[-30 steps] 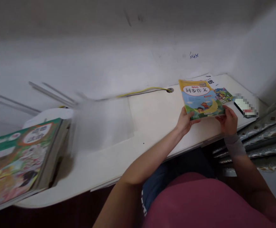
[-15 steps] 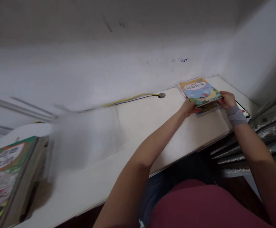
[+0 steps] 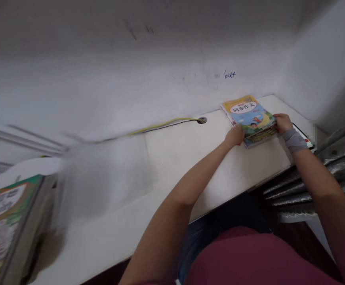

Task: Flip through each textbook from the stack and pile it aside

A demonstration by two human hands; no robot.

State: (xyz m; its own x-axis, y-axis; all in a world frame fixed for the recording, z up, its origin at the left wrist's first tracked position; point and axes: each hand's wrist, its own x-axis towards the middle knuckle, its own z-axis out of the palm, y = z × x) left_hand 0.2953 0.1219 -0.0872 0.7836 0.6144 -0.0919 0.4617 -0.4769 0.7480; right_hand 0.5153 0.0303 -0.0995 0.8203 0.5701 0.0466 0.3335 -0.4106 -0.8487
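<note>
A book [image 3: 246, 114] with a yellow and blue cover, a crescent moon drawn on it, lies on top of another book [image 3: 260, 138], whose lower edge sticks out toward me. My left hand [image 3: 235, 135] grips the near left corner of the upper book, fingers curled. At its near right corner, my right hand [image 3: 283, 123] is closed on the same book, a grey band around the wrist. The fingers under the books are partly hidden. Both books are at the far right of the white desk [image 3: 184, 158], close to the wall.
A thick stack of books [image 3: 8, 221] with a green cover stands at the left. Clear plastic sheets [image 3: 109, 174] lie beside it. A yellow cable [image 3: 160, 123] runs into a desk hole [image 3: 202, 120]. A device with a screen [image 3: 304, 136] and wrapped packs [image 3: 338, 170] are at the right.
The upper book has come down flatter onto the lower one. My left hand has turned over, its fingers now curled at the corner; my right hand has barely shifted.
</note>
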